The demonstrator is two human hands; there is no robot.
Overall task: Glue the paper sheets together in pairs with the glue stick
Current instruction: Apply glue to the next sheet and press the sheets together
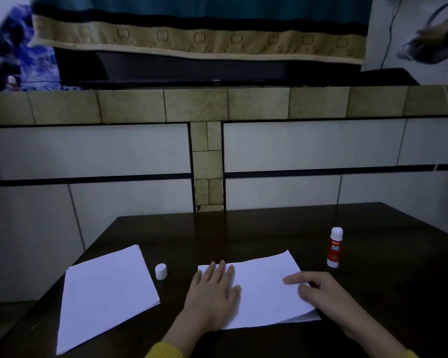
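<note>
The paper sheets near the table's front edge are being smoothed: left hand lying flat and spread, right hand pressing with one finger. The uncapped-looking glue stick is standing aside; the stack toward the left edge looks unglued.

Dim room; dark wooden table against white-tiled wall, tan tile band, patterned curtain above.

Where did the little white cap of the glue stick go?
In the head view, the white cap stands on the dark table, between the paper stack on the left and the left hand.
</note>
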